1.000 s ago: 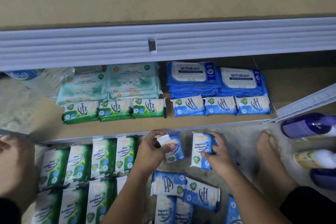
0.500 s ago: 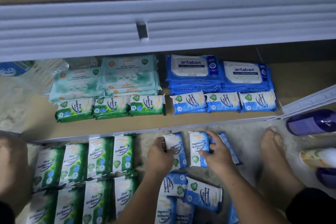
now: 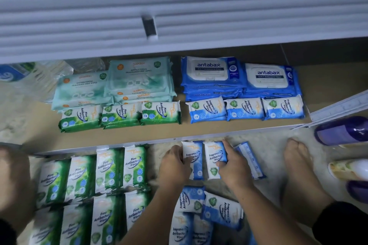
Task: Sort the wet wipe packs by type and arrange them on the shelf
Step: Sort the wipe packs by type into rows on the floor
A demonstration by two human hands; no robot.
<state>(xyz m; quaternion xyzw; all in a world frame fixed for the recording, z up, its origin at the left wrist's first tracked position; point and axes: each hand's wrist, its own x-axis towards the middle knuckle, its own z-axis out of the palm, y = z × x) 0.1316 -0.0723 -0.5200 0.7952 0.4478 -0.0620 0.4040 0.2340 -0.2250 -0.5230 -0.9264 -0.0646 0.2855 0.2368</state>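
Just before the shelf edge (image 3: 258,130), the left hand (image 3: 174,167) grips the left blue pack (image 3: 196,151). The right hand (image 3: 234,168) grips the right blue pack (image 3: 214,155) alongside.

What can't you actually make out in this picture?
Head view:
- Clear bottles, shelf's far left: blurred, partly under the upper rail; labels unreadable.
- Edge-on blue pack beside the right hand: hand covers part; print unreadable.
- Fragrance Free pack in the left hand: the hand covers part of it.
- Blue packs at the bottom: cut by the frame edge; count unclear.
- Purple bottle: cut by the right edge, blurred.
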